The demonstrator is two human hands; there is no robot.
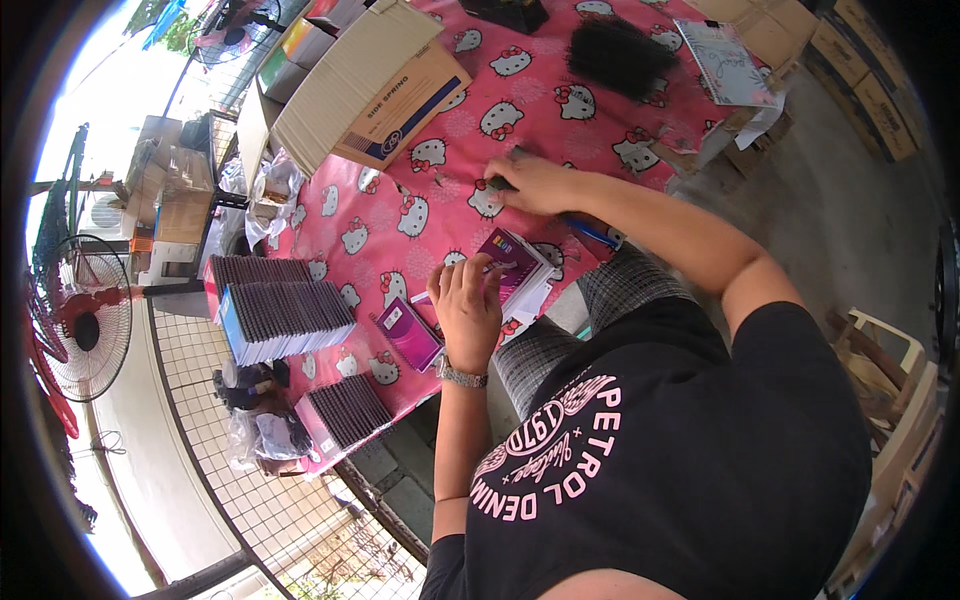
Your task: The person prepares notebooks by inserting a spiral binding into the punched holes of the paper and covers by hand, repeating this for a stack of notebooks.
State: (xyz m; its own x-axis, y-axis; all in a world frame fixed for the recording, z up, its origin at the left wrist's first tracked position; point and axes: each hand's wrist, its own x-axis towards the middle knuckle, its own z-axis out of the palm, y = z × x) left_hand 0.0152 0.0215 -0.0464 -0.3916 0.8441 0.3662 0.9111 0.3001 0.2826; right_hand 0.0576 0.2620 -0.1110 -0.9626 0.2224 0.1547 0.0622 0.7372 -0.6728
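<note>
My left hand (468, 305), with a metal watch at its wrist, is at the left edge of a stack of purple notebooks (512, 258). Its fingers are bent and drawn together; whatever they may pinch is hidden. Beyond the stack, my right hand (540, 186) is closed around a dark object (500, 183) just above the cloth, mostly covered by the fingers. Left of my left hand lies a smaller purple spiral notebook (409, 334). A blue, handle-like thing (592, 232) shows beneath my right forearm, by the table's near edge.
The table has a pink cartoon-cat cloth (340, 235). Spiral-bound notebooks stand in rows (285, 315) at left, with another row (345, 412) nearer. An open carton (385, 95), a black bristly bundle (620, 58) and a floral notebook (727, 65) sit farther back. Fans (85, 320) stand left.
</note>
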